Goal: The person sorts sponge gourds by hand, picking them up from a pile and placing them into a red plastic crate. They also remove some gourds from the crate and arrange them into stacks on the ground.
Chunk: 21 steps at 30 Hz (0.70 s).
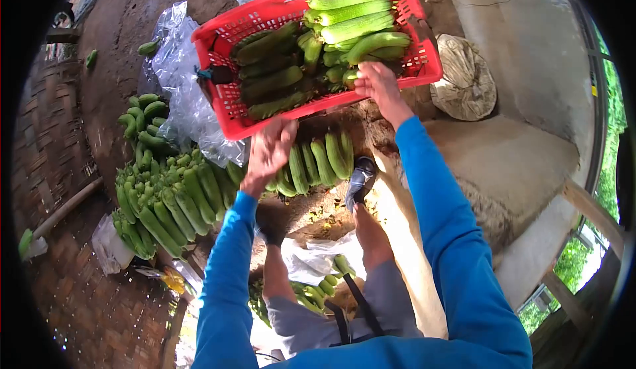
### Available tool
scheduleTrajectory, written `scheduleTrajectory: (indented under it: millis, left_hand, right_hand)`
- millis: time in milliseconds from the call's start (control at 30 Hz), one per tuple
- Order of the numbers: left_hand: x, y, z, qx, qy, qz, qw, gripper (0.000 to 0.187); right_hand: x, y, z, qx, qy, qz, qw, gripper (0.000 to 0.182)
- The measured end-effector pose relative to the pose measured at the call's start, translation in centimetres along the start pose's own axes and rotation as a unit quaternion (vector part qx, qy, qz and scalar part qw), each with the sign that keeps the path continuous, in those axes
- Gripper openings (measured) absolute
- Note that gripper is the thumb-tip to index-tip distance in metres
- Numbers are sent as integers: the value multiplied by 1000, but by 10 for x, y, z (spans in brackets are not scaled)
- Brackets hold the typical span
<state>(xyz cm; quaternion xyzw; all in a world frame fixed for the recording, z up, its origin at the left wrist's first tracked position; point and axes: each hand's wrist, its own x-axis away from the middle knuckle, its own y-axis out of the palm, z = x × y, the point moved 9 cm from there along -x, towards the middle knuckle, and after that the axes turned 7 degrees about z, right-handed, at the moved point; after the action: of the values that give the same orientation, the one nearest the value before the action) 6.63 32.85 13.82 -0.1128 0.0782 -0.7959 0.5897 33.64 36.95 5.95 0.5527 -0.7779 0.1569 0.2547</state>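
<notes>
Long green gourds [358, 28] lie in rows inside a red plastic basket [308, 109]. Those on the right side are sunlit; the darker gourds [271, 84] on the left are in shade. My right hand [379, 85] reaches over the near rim, its fingers loosely bent and apart beside the gourd ends. Whether its fingertips touch a gourd is hard to make out. Just below the near rim, my left hand [273, 145] is raised with loosely bent fingers and nothing visible in it. Under it, more gourds [318, 160] lie side by side on the ground.
A larger pile of gourds [175, 210] spreads at the left, beside clear plastic sheeting [189, 84]. A tied sack [464, 77] stands right of the basket, near a concrete ledge [503, 150]. Between my legs, more green produce [315, 293] lies by white plastic.
</notes>
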Motion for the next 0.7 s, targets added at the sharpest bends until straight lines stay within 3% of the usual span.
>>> scheduleTrajectory:
  millis: [67, 100, 133, 167, 200, 233, 267, 300, 333, 367, 467, 533, 600, 667, 700]
  left_hand:
    - [-59, 23, -6, 80, 27, 13, 996, 28]
    - [-85, 34, -12, 124, -5, -1, 992, 28]
    - [-117, 41, -34, 42, -24, 29, 998, 31]
    - [-141, 50, -38, 126, 27, 0, 992, 52]
    - [-164, 54, -52, 166, -14, 36, 985, 61]
    - [-190, 56, -67, 150, -9, -22, 988, 67]
    - [-215, 55, -82, 110, -83, 9, 990, 71]
    - [-230, 55, -83, 116, -93, 67, 987, 74]
    - [-246, 53, -90, 81, -96, 104, 987, 77]
    - [-249, 62, -85, 96, -151, 123, 976, 81]
    - [-269, 80, -121, 115, -279, 172, 938, 84]
    - [-281, 85, -151, 136, -308, 157, 928, 82]
    - [-276, 94, -173, 214, -413, 194, 864, 83]
    - [-276, 98, -163, 224, -413, 223, 854, 78]
    - [-284, 95, -151, 201, -367, 219, 882, 77]
  right_hand:
    - [-38, 3, -11, -13, -1, -43, 999, 47]
    - [-55, -1, -4, -17, 5, -44, 999, 47]
    - [-72, 5, -2, -73, 1, -92, 993, 49]
    - [-85, 9, 2, -128, -3, -137, 982, 51]
    - [-92, 12, 3, -95, -74, -170, 978, 58]
    - [-98, 15, 4, -66, -146, -197, 967, 64]
    - [-103, 16, 8, -107, -106, -176, 973, 69]
    - [-107, 17, 13, -149, -67, -153, 975, 73]
    - [-101, 20, 17, -265, 110, -87, 954, 77]
    - [-106, 22, 38, -355, 261, -15, 898, 84]
    - [-109, 17, 42, -400, 292, -2, 869, 88]
    - [-110, 15, 40, -415, 303, -6, 858, 91]
    - [-116, 17, 41, -423, 306, -20, 852, 92]
    - [-127, 18, 46, -409, 284, -31, 866, 92]
    - [-133, 22, 38, -403, 234, -67, 882, 89]
